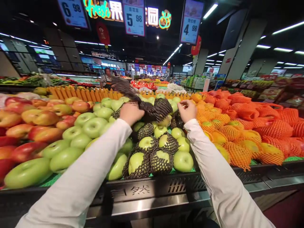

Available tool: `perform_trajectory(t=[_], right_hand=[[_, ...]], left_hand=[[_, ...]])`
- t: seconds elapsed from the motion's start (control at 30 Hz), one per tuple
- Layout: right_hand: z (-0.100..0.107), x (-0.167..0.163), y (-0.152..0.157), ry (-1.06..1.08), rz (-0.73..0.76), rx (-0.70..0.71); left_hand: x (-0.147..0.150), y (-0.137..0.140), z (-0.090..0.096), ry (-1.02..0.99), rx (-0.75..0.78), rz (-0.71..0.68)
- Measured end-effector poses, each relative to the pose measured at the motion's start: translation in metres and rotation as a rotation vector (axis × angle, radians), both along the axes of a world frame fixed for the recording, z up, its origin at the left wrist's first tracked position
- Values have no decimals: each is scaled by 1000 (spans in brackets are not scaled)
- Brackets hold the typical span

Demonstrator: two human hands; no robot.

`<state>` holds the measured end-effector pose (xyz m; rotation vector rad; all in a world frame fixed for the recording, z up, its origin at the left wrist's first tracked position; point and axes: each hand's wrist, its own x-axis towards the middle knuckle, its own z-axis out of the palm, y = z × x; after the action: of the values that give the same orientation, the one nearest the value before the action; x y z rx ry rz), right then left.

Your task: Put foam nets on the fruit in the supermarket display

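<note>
Netting (152,109), a bunch of dark foam fruit sleeves, hangs above the green apples (95,126) at the back of the display bin (142,190), clutched in the closed left hand (130,113). Just right of it, the right hand (187,110) hovers half-curled, fingers pinched loosely, gripping nothing visible, beside the orange-netted fruit (237,139).

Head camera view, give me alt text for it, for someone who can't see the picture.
Two white-sleeved arms reach over a supermarket display of green apples: the left hand grips a bunch of dark foam nets, and the right hand hovers, fingers curled, over netted apples. Red apples lie left, fruit in orange nets right, price signs overhead.
</note>
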<state>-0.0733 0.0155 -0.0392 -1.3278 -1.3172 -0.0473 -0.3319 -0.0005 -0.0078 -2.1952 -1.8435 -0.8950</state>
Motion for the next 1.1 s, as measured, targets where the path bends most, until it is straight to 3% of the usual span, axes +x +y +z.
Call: perform_trajectory(t=[0.07,0.13,0.3,0.4,0.5,0.6,0.67,0.7,0.77,0.83,0.9,1.0,1.1], right_hand=[[-1,-8,-3,-67,78,18],[-4,-16,-7,-186,179,30],[3,-21,-20,-527,240,-95],[21,-4,-34,-577,227,-293],[32,14,-47,-575,227,-597],[28,21,-47,-598,237,-939],[22,21,-41,-619,268,-1058],[20,21,-39,-637,290,-1037],[21,19,-38,-635,366,-838],[27,14,-43,-526,500,-594],[33,5,-50,-379,674,-470],[37,-8,-54,-287,824,-514],[33,-4,-48,-198,690,-698]], left_hand=[[22,2,-18,212,76,5],[29,-1,-32,289,155,-40],[18,-13,-38,219,182,-109],[17,-18,-32,146,256,-229],[19,-23,-29,198,308,-474],[19,-22,-31,315,231,-699],[20,-21,-32,353,150,-743],[21,-21,-33,347,131,-738],[23,-24,-33,274,151,-721],[27,-28,-33,144,190,-742],[32,-32,-33,16,199,-777],[36,-34,-34,-43,192,-777],[34,-30,-33,-33,188,-648]])
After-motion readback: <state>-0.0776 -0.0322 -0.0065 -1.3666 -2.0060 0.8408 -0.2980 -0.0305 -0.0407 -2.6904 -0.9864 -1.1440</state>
